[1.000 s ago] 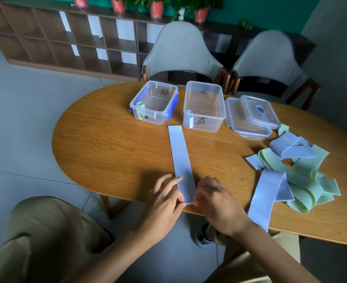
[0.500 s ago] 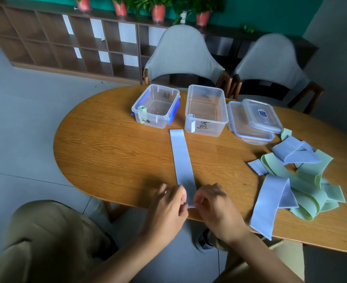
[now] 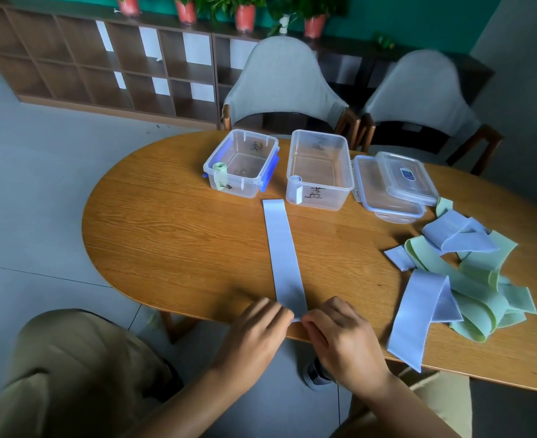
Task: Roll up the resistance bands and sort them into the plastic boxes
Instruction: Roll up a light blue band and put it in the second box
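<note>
A long blue band point(image 3: 282, 254) lies flat on the wooden table point(image 3: 172, 241), running from the boxes toward me. My left hand point(image 3: 254, 333) and my right hand point(image 3: 339, 336) pinch its near end at the table's front edge, fingers curled over it. The left clear box point(image 3: 262, 143) with blue clips holds one rolled green band point(image 3: 220, 168). The right clear box point(image 3: 343, 165) holds one rolled blue band point(image 3: 295, 180). A loose pile of green and blue bands point(image 3: 463, 279) lies at the right.
Two clear lids point(image 3: 399, 181) are stacked to the right of the boxes. Two grey chairs point(image 3: 283, 80) stand behind the table, with a low wooden shelf point(image 3: 103, 64) and potted plants further back. One blue band of the pile hangs over the table's front edge.
My left hand's fingers have closed from spread to curled onto the band's near end. Both hands stay at the front edge; the band has not shifted.
</note>
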### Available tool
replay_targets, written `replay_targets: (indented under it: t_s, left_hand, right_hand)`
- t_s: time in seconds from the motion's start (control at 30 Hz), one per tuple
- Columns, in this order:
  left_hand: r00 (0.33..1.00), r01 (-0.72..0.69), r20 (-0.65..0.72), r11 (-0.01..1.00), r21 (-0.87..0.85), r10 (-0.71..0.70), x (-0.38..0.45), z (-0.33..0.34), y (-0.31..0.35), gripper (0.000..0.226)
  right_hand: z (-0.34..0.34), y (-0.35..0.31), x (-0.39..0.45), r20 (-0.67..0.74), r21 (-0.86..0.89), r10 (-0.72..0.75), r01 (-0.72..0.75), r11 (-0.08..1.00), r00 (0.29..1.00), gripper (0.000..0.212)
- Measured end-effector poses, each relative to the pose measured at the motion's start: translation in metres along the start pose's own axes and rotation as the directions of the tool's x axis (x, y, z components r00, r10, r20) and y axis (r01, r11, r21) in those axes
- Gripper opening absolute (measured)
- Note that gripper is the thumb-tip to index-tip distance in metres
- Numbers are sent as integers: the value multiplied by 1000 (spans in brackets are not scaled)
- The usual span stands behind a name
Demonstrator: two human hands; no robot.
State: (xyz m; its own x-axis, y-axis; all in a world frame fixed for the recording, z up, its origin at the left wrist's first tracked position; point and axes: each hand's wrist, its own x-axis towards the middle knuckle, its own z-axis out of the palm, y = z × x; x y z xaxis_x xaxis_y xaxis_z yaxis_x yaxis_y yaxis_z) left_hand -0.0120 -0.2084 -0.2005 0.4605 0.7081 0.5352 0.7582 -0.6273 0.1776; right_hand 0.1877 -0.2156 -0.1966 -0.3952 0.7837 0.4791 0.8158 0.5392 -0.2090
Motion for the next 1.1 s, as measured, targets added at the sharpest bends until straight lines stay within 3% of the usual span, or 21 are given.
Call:
replay_targets:
  t_s: [0.27, 0.43, 0.63, 0.77, 0.9, 1.1]
  left_hand:
    - [999, 41, 6, 993, -108, -40, -7, 7, -2, 19]
    - [985, 154, -44, 972, -178, -164, -4, 10, 0, 14]
    - [943, 325, 0, 926, -191, -332, -4, 9, 3, 14]
    - [912, 402, 7, 892, -206, -410, -1, 12, 4, 15]
    - [867, 491, 13, 851, -185, -498, 5, 14, 7, 20]
    - [827, 549, -14, 813, -194, -562, 10, 19, 9, 30]
  right_hand:
    - [0, 0, 2, 11, -16, -26, 26, 1000, 1000, 12]
    - [0, -6, 6, 47, 34, 109, -111, 993, 993, 13]
    - [4, -12, 6, 88, 47, 262, -267, 963, 961, 7]
    - [9, -18, 12, 106, 39, 388, -394, 918, 916, 8]
    - [13, -22, 19, 122, 80, 549, -559, 825, 827, 6]
    - [24, -25, 24, 77, 128, 644, -648, 751, 761, 8]
